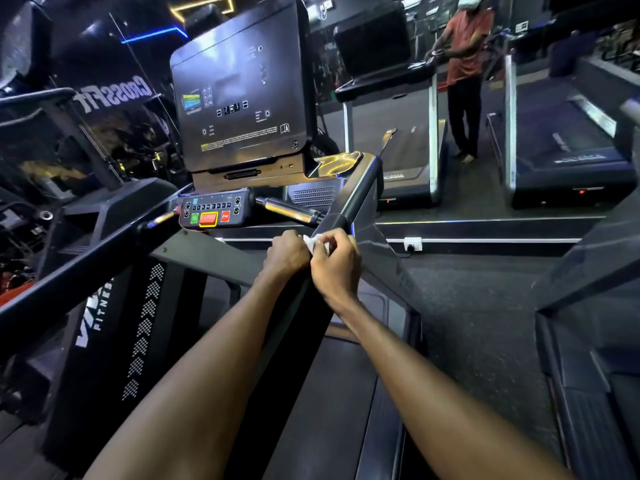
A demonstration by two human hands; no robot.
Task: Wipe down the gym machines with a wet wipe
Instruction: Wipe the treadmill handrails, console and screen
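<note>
I stand on a black treadmill with a large dark console screen (pixel 242 95) and a button panel (pixel 211 211) below it. A small white wet wipe (pixel 311 242) is pinched between both hands, just over the right handrail (pixel 356 192). My left hand (pixel 287 254) grips the wipe's left side with curled fingers. My right hand (pixel 337 263) holds its right side between thumb and fingers. Most of the wipe is hidden by the fingers.
The left handrail (pixel 69 275) runs diagonally at the left. A mirror ahead reflects a person in a red shirt (pixel 465 57) between two treadmills (pixel 568 147). A wall socket (pixel 412 243) sits low at the mirror's base. Another machine (pixel 588 341) stands to the right.
</note>
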